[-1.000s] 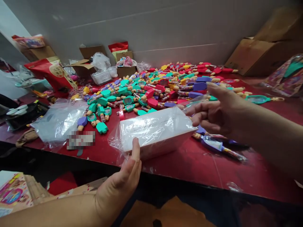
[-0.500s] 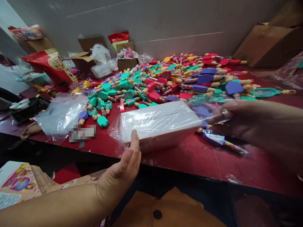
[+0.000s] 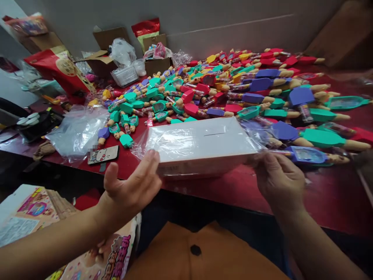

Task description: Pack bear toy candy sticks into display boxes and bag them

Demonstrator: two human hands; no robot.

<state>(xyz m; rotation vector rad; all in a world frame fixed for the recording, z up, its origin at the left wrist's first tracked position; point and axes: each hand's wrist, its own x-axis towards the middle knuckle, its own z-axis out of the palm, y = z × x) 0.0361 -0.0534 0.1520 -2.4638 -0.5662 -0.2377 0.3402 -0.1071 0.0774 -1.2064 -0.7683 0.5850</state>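
Observation:
A white box (image 3: 192,140) in clear plastic film lies at the red table's front edge, with a slit in its top. Loose film (image 3: 258,134) sticks out past its right end. My right hand (image 3: 281,182) is closed in a pinch on the film by the box's near right corner. Against the front left corner rests my left hand (image 3: 132,184), its fingers stretched out and thumb apart. Just behind and right of the box lie colourful shovel-shaped toys (image 3: 285,130) with tan handles, some holding patterned tubes.
Toys in green, purple, red and yellow spread over the red table (image 3: 215,194). On the left are clear plastic bags (image 3: 78,130), a cat-pattern phone-like object (image 3: 104,154) and a red pouch (image 3: 58,74). Printed flat cartons (image 3: 37,210) are stacked below. Cardboard boxes (image 3: 159,65) stand behind.
My right hand has come in from the right and lower, and now pinches the film at the box's right end. My left thumb has spread away from the box.

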